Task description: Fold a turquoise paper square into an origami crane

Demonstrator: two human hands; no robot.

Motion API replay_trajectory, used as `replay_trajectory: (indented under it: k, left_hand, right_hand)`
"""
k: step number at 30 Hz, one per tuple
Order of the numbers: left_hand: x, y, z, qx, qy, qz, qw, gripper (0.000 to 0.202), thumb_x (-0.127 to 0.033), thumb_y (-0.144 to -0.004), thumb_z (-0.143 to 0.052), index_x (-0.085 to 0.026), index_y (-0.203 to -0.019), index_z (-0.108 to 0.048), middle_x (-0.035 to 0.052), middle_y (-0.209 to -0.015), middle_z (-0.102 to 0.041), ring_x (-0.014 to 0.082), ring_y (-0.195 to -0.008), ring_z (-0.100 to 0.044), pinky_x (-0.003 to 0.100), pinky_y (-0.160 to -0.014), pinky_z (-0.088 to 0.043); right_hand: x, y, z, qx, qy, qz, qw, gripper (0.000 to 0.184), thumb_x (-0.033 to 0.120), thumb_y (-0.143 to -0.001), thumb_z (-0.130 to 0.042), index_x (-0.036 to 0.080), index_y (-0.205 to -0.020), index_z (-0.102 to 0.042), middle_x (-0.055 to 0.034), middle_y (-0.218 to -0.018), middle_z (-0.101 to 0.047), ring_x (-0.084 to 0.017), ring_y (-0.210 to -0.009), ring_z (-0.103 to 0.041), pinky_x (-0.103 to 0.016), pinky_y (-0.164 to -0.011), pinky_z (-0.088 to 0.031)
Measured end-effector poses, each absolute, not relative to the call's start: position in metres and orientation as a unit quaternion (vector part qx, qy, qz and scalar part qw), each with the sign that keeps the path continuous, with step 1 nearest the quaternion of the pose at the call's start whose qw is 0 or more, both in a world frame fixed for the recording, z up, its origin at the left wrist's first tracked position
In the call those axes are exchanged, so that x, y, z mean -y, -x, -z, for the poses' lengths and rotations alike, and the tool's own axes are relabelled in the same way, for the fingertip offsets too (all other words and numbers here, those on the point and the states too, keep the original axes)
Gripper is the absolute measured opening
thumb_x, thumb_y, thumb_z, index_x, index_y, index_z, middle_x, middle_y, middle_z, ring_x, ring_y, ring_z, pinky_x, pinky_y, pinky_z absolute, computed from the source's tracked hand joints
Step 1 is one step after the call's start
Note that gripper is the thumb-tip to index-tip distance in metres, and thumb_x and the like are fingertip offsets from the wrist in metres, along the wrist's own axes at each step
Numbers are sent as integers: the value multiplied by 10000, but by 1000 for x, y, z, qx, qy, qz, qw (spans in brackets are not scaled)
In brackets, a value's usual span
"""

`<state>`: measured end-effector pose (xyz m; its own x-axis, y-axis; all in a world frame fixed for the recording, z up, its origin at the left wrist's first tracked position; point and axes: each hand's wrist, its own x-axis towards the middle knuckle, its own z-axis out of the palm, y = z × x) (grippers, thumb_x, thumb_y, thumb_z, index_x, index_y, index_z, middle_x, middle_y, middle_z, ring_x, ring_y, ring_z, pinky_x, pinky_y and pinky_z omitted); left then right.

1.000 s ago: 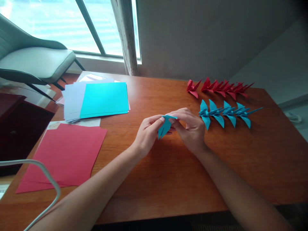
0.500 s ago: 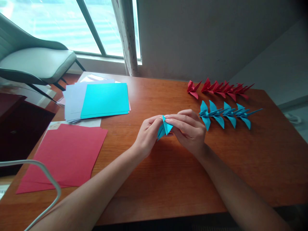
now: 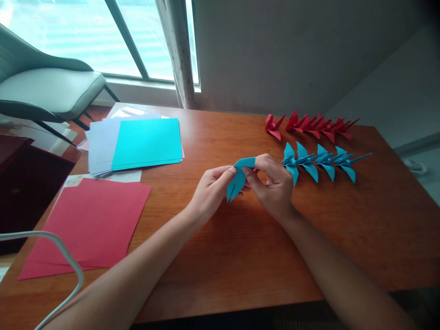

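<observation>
A partly folded piece of blue origami paper (image 3: 237, 179) is held between both hands above the middle of the table. My left hand (image 3: 213, 188) pinches its left side, thumb on top. My right hand (image 3: 273, 183) grips the upper right part between thumb and fingers, where a flap points to the right. Two narrow points with a slit between them hang down toward me. The fingers behind the paper are mostly hidden. Just right of my right hand stands a row of several blue paper cranes (image 3: 325, 160).
Several red paper cranes (image 3: 314, 126) line the table's far right. Blue sheets (image 3: 147, 143) lie over white sheets (image 3: 101, 146) at the back left, with red sheets (image 3: 92, 224) nearer me. A white cable (image 3: 70, 261) loops at lower left. A chair (image 3: 51, 89) stands beyond the table (image 3: 213, 275).
The blue paper's upper flap has swung out to the right, where a triangular point was before. My right fingers have shifted from lying over its top to pinching that flap.
</observation>
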<state>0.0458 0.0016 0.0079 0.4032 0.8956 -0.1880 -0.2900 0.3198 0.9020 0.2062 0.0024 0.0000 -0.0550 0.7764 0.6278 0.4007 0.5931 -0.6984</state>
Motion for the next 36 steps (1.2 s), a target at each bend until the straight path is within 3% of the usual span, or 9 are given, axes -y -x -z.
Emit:
replay_trajectory:
  k: [4,9,17,22,26,30,36]
  left_hand:
    - [-2,-46,-8,-377,-389,-416,731,325,-449,-909,-614,-147,-918,-736,54,-816,-743,191,-759,-715,283,-694,-596]
    - [0,-47,-7,-387,-369,-438,723,292,-421,-890,-612,-159,-803,-705,21,-728,-702,160,-697,-667,291,-692,-604]
    - [-1,-46,-7,-369,-304,-446,757,309,-412,-817,-718,-162,-999,-726,62,-934,-754,213,-833,-710,312,-704,-608]
    - [-2,-47,-10,-337,-308,-447,770,326,-455,-848,-697,-149,-953,-738,79,-948,-756,217,-866,-715,317,-757,-598]
    - [-2,-47,-10,-340,-336,-449,755,311,-431,-853,-726,-157,-1000,-744,78,-974,-755,193,-876,-712,287,-777,-583]
    - [-4,-45,-8,-341,-345,-447,751,326,-446,-905,-664,-160,-1046,-733,89,-997,-760,195,-873,-724,292,-778,-579]
    - [-4,-47,-6,-368,-353,-467,722,365,-491,-910,-646,-170,-1074,-707,74,-983,-763,174,-833,-725,269,-754,-566]
  right_hand:
    - [-3,-207,-4,749,372,-114,537,220,128,-900,-655,278,-1028,-752,-23,-981,-782,-199,-899,-683,-390,-811,-570]
    - [-1,-210,-2,783,348,-29,515,319,128,-879,-678,329,-1116,-745,-7,-1062,-791,-215,-906,-661,-405,-811,-582]
    - [-3,-220,4,837,340,30,427,392,152,-868,-675,355,-1202,-710,11,-1219,-745,-242,-1010,-641,-433,-884,-592]
    - [-3,-218,4,848,336,35,408,393,131,-856,-639,327,-1190,-709,-1,-1238,-734,-256,-1045,-628,-462,-907,-584]
    - [-3,-214,1,827,337,-1,451,340,128,-839,-644,276,-1137,-715,-43,-1182,-751,-259,-1035,-632,-472,-897,-581]
    - [-4,-209,-3,793,363,-79,482,340,165,-882,-605,265,-1200,-669,-64,-1167,-748,-255,-1058,-660,-498,-940,-559]
    - [-3,-205,-2,712,464,-132,511,139,239,-925,-608,238,-1031,-698,-71,-1018,-717,-214,-939,-648,-344,-692,-570]
